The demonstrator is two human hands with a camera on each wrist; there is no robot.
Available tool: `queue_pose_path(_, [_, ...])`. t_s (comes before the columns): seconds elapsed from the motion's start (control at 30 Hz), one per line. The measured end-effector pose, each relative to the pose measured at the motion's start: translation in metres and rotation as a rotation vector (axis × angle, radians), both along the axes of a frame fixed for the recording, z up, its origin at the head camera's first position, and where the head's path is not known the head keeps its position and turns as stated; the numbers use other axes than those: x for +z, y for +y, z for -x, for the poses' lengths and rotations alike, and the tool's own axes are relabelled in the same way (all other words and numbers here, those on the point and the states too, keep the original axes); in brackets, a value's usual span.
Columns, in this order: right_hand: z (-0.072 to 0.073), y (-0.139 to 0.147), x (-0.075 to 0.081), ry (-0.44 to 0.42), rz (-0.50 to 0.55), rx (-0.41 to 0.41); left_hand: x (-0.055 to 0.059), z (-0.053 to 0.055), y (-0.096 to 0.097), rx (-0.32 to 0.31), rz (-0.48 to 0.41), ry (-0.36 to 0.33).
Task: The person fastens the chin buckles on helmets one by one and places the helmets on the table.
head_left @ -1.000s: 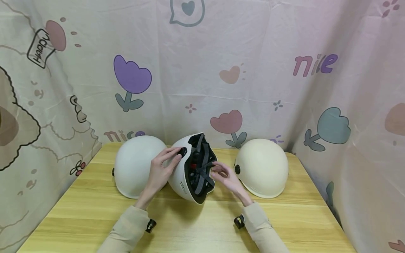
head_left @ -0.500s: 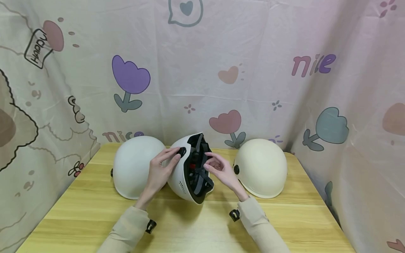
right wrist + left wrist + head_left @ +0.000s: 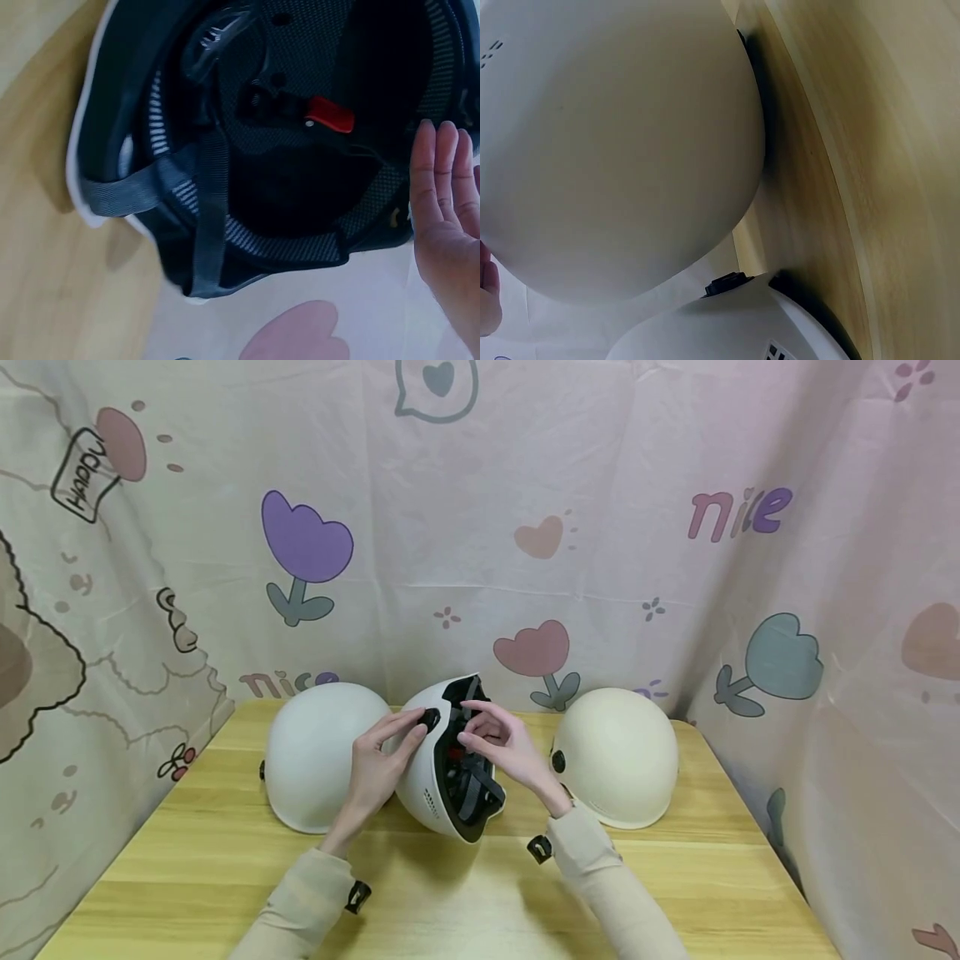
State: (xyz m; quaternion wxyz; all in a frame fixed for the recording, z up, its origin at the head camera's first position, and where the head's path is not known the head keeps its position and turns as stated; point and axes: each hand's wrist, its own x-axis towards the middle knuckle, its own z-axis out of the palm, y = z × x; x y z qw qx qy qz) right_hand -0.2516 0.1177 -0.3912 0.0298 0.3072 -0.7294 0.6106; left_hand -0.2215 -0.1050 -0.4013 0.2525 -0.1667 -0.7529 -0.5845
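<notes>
A white helmet [image 3: 417, 777] stands tilted on its side mid-table, its dark lined opening toward the right. The person's left hand [image 3: 377, 767] holds its near side, thumb and fingers about a black round knob [image 3: 431, 720]. By the upper rim of the opening is the right hand [image 3: 501, 742], fingers fairly straight; whether they touch the lining cannot be told. In the right wrist view, black straps [image 3: 212, 217] cross the opening and a red buckle tab [image 3: 330, 114] shows inside. The helmet's smooth shell fills much of the left wrist view, with only fingertips [image 3: 487, 289] at the edge.
A second white helmet [image 3: 318, 760] sits dome up close on the left. To the right stands a cream helmet [image 3: 618, 756], also dome up. All are near the back of the wooden table [image 3: 442, 910], before a printed curtain [image 3: 450, 493].
The right hand has moved up and left, from the straps at the opening's right side to its upper rim. The left hand and the tilted helmet stay nearly still.
</notes>
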Motion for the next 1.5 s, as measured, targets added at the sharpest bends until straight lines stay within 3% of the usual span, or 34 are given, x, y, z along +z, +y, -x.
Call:
queue_pose_path(0.4, [0.01,-0.016,0.011,0.019,0.0,0.095,0.0,0.0,0.0,0.01,0.001,-0.017])
queue_pose_path(0.73, [0.014,-0.016,0.017,-0.076,-0.014,0.173,0.001,0.001,0.002,-0.003,0.016,-0.013])
queue_pose_path(1.0, [0.012,-0.018,0.019,-0.165,-0.039,0.15,0.003,0.0,0.004,-0.013,0.034,-0.004])
queue_pose_path(1.27, [0.012,-0.019,0.019,-0.129,-0.033,0.123,0.003,-0.001,0.003,-0.022,0.048,-0.005])
queue_pose_path(1.5, [0.013,-0.018,0.018,-0.161,0.004,0.102,0.001,-0.001,0.002,-0.038,0.037,0.031])
